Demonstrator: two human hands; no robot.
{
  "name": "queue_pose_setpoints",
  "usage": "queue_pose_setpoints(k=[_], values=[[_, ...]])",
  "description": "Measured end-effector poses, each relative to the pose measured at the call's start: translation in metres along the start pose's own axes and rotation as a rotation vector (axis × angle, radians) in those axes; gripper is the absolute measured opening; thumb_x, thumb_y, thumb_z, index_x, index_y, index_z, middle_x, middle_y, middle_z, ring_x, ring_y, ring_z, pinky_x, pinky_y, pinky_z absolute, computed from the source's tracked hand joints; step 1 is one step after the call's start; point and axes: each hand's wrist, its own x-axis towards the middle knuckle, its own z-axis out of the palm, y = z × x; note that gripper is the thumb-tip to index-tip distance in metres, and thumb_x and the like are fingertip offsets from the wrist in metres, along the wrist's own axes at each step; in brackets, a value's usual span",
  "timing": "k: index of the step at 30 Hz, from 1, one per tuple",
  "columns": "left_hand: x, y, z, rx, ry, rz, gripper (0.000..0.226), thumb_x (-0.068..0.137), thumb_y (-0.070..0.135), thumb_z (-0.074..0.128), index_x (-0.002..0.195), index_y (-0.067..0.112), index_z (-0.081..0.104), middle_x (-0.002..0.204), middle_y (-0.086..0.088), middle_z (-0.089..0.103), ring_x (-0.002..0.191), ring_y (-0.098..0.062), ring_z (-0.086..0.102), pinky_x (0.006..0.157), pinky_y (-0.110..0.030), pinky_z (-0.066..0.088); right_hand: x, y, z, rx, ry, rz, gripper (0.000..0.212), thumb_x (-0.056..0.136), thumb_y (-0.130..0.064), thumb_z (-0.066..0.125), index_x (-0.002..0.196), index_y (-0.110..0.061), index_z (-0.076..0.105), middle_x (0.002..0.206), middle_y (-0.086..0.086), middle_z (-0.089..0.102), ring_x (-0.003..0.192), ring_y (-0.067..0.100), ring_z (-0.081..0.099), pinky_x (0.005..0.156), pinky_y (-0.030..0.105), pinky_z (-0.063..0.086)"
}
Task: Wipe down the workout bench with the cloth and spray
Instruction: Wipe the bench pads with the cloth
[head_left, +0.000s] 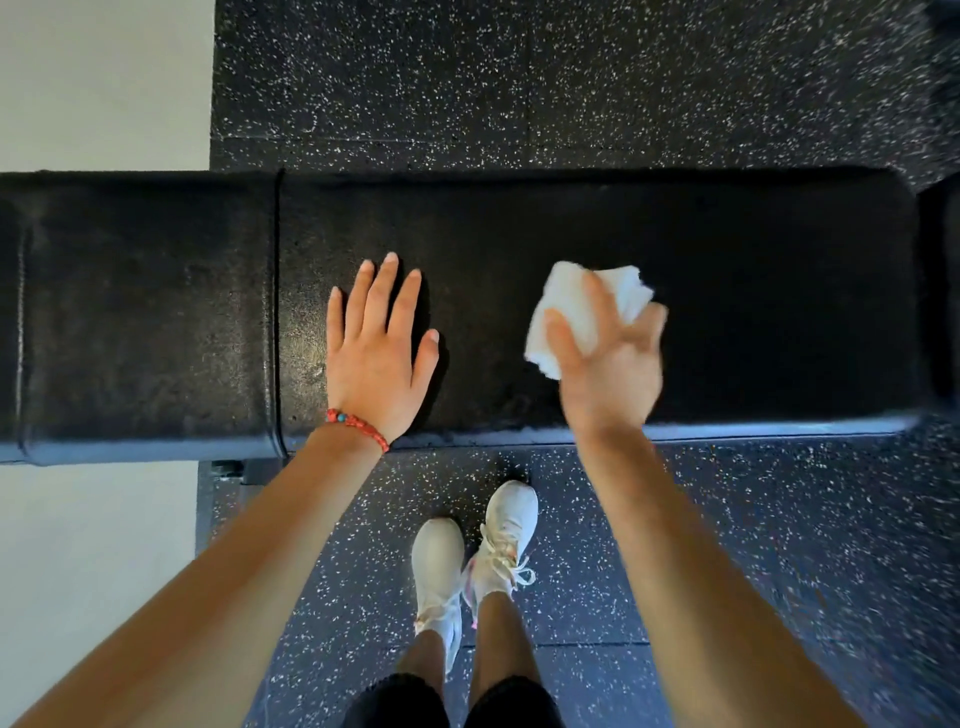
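Head view: blurred right hand (608, 358) fingers grip cloth (587, 306); left hand (379, 358) spread flat on bench (753, 312).

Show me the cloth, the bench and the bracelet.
cloth (618, 283), head view, upper white folds.
bench (779, 312), head view, bare black pad.
bracelet (358, 425), head view, red beads at left wrist.

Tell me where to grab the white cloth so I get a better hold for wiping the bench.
Take the white cloth by its bunched middle, from above with the palm down. It lies crumpled under the right hand on the bench, loose corners poking past the fingers, so gathering them in gives a firmer pad.
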Motion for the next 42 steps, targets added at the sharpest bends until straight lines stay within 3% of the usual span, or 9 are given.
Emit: queue_pose_setpoints(k=[2,7,11,13,16,24,33,38,42], values=[[-0.014,-0.001,0.002,-0.003,0.005,0.004,0.055,0.092,0.034,0.034,0.139,0.007,0.042,0.148,-0.015,0.035,0.138,-0.034,0.027,0.112,-0.051,0.013,-0.033,-0.016,0.015,-0.046,-0.036,-0.18,0.052,0.078,-0.056,0.047,0.122,-0.027,0.052,0.102,0.014,0.051,0.077,0.031,0.057,0.067,0.034,0.049],[-0.033,-0.008,0.005,0.038,-0.008,0.02,0.054,0.092,0.033,0.034,0.14,0.008,0.04,0.149,-0.015,0.034,0.138,-0.033,0.026,0.112,-0.05,0.013,-0.05,-0.009,0.015,-0.178,0.001,-0.414,0.048,0.076,-0.054,0.045,0.111,-0.025,0.062,0.084,0.014,0.056,0.057,0.026,0.055,0.054,0.028,0.05],[-0.032,-0.007,0.005,0.048,-0.027,0.022,0.054,0.092,0.033,0.034,0.14,0.008,0.04,0.149,-0.015,0.034,0.137,-0.035,0.027,0.111,-0.052,0.016,-0.037,0.029,-0.012,-0.102,-0.068,-0.091,0.063,0.074,-0.065,0.042,0.123,-0.029,0.054,0.107,0.017,0.047,0.08,0.037,0.053,0.067,0.04,0.048],[-0.032,-0.006,0.005,0.049,-0.035,0.023,0.054,0.092,0.033,0.034,0.14,0.008,0.04,0.149,-0.015,0.034,0.137,-0.035,0.028,0.111,-0.053,0.016,-0.037,0.038,-0.016,-0.065,-0.013,-0.006,0.067,0.072,-0.067,0.04,0.126,-0.028,0.051,0.108,0.013,0.043,0.081,0.035,0.053,0.065,0.036,0.045],[-0.032,-0.003,0.004,0.043,-0.035,0.003,0.054,0.092,0.033,0.033,0.139,0.007,0.04,0.148,-0.016,0.034,0.137,-0.036,0.027,0.112,-0.054,0.015,-0.041,0.032,-0.014,-0.058,0.014,-0.024,0.055,0.078,-0.056,0.05,0.125,-0.027,0.052,0.106,0.016,0.044,0.076,0.034,0.054,0.06,0.032,0.041],[-0.021,0.051,0.012,0.007,-0.016,0.038,0.054,0.091,0.033,0.035,0.139,0.008,0.042,0.148,-0.015,0.036,0.137,-0.035,0.028,0.111,-0.053,0.017,-0.027,0.039,-0.02,-0.116,0.017,-0.182,0.048,0.077,-0.052,0.055,0.115,-0.023,0.06,0.09,0.018,0.05,0.062,0.034,0.052,0.059,0.042,0.051],[-0.007,0.064,0.024,0.054,-0.023,0.018,0.053,0.092,0.033,0.035,0.138,0.009,0.042,0.147,-0.015,0.036,0.136,-0.035,0.029,0.111,-0.054,0.017,0.093,0.01,-0.029,-0.075,-0.009,-0.127,0.051,0.086,-0.05,0.051,0.132,-0.03,0.044,0.121,0.014,0.041,0.099,0.03,0.052,0.085,0.04,0.046],[-0.004,0.08,0.022,0.038,0.011,-0.026,0.052,0.092,0.032,0.037,0.137,0.008,0.044,0.146,-0.016,0.037,0.136,-0.035,0.028,0.111,-0.053,0.017,0.048,0.05,-0.036,-0.027,-0.071,-0.06,0.057,0.082,-0.056,0.053,0.131,-0.028,0.045,0.109,0.006,0.042,0.088,0.027,0.05,0.078,0.036,0.047],[0.011,0.112,0.024,0.008,0.024,0.009,0.052,0.091,0.033,0.037,0.137,0.01,0.043,0.147,-0.015,0.038,0.136,-0.033,0.028,0.111,-0.05,0.015,0.006,0.092,-0.053,-0.114,-0.074,-0.172,0.051,0.078,-0.056,0.049,0.119,-0.026,0.054,0.092,0.018,0.049,0.061,0.034,0.052,0.056,0.04,0.051]])
